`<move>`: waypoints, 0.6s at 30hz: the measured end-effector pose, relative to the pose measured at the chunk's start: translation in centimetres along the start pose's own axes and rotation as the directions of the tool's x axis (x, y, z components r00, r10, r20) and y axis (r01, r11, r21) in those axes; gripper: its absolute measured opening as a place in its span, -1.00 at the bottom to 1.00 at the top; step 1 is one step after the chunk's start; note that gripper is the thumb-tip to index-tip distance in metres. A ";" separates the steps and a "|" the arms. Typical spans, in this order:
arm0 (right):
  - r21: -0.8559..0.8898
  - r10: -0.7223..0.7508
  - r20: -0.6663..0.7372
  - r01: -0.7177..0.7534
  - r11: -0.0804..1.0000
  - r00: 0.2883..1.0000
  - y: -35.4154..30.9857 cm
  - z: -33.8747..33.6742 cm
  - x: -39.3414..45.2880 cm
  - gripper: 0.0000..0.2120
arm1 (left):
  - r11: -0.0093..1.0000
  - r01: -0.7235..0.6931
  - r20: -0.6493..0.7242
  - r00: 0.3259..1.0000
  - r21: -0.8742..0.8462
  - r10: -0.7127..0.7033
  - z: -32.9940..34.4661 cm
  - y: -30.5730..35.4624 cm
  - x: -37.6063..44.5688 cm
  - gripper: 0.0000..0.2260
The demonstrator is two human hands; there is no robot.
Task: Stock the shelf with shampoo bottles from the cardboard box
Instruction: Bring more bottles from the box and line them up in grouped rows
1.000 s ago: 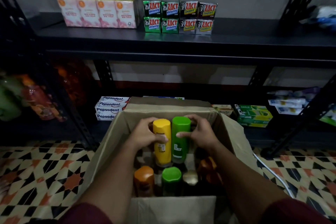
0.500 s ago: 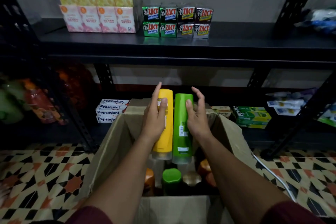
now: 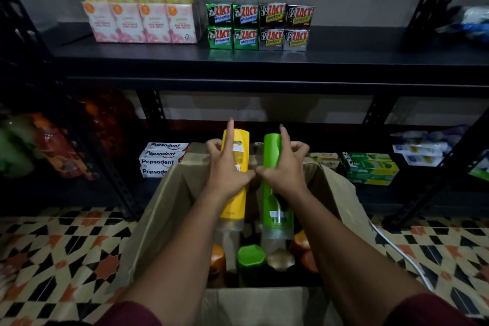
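From the head camera, the left hand [image 3: 229,167] grips a yellow bottle [image 3: 236,174], its index finger stretched up along the bottle's side while the other fingers curl round it. The right hand [image 3: 284,167] grips a green bottle [image 3: 275,188] in the same way, index finger straight up along it and the rest curled. Both bottles are held cap-down, side by side and close together, above the open box [image 3: 169,219], with their upper ends in front of the lower shelf opening. The two thumbs nearly meet between the bottles.

Inside the box stand more bottles: an orange one [image 3: 218,259] at the left, a green cap [image 3: 250,257] in the middle, a gold cap [image 3: 280,259] beside it and another orange one [image 3: 300,243] at the right.

On the upper shelf [image 3: 344,61] stand pink and yellow cartons [image 3: 143,21] and, just beside them, two rows of Zact boxes [image 3: 258,26]. On the lower shelf, Pepsodent boxes [image 3: 161,159] are stacked left of the box and green boxes [image 3: 370,167] lie to its right. The floor [image 3: 66,259] is patterned tile, and a white cable [image 3: 397,249] runs across it at the right.
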State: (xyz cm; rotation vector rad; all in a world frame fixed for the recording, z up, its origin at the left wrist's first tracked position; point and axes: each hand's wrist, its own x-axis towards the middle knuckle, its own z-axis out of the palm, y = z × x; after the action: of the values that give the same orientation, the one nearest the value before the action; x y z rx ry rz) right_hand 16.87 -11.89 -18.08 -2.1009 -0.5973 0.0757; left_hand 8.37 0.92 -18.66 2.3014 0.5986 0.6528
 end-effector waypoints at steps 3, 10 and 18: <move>-0.213 -0.067 0.000 0.065 0.975 0.998 -0.6 0.4 -0.4 0.05 | 0.984 -0.027 0.025 0.999 0.174 0.023 0.1 0.3 0.2 0.08; -0.494 -0.111 0.017 0.105 0.863 0.994 -0.5 1.2 -0.6 -0.11 | 0.970 0.011 0.112 0.993 0.243 -0.040 0.8 0.2 -0.1 -0.09; -0.468 -0.055 0.037 0.066 0.881 0.998 -0.3 1.8 -0.7 -0.23 | 0.982 0.028 0.065 0.997 0.187 -0.041 1.0 0.3 0.1 -0.01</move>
State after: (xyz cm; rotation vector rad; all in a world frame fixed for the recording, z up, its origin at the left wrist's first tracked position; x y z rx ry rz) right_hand 15.64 -10.74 -19.00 -2.5508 -0.7522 -0.0916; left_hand 9.11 0.32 -19.03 2.4696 0.6916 0.5173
